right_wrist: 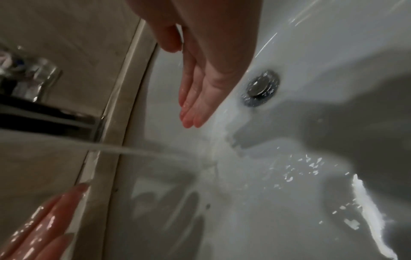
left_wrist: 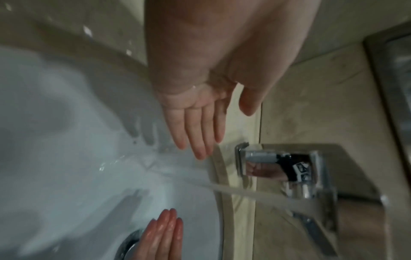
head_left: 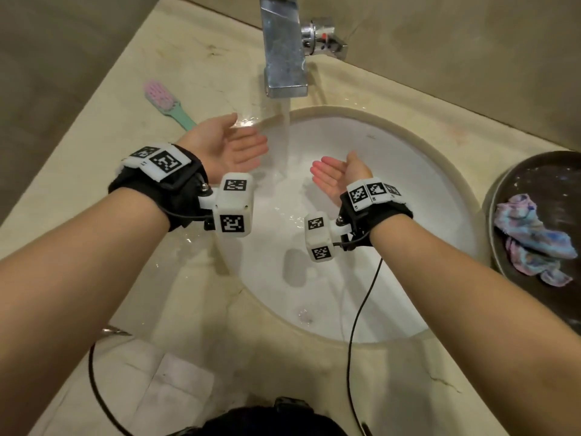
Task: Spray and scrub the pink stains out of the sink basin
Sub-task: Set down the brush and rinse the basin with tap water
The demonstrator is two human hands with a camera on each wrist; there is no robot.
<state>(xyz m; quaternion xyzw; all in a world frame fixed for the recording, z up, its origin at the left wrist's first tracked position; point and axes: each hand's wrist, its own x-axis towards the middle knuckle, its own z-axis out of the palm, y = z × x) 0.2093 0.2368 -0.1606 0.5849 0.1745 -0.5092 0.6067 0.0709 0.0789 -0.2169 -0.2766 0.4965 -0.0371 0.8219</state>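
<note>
The white round sink basin [head_left: 408,190] lies below a chrome faucet [head_left: 284,55] with water [head_left: 286,143] running into it. A faint pinkish patch [head_left: 305,315] shows on the near basin wall. My left hand [head_left: 248,144] is held open left of the stream, palm toward it, holding nothing. My right hand [head_left: 327,173] is held open right of the stream, fingers wet and straight. In the left wrist view the left hand [left_wrist: 200,126] hovers above the basin near the faucet [left_wrist: 289,167]. In the right wrist view the right hand [right_wrist: 198,102] hangs beside the drain [right_wrist: 260,88].
A pink and teal brush [head_left: 166,102] lies on the beige counter [head_left: 125,278] at the back left. A dark round bowl [head_left: 503,196] with a multicoloured cloth [head_left: 531,237] sits at the right. The faucet handle [head_left: 327,39] is behind the spout. Cables hang near the front edge.
</note>
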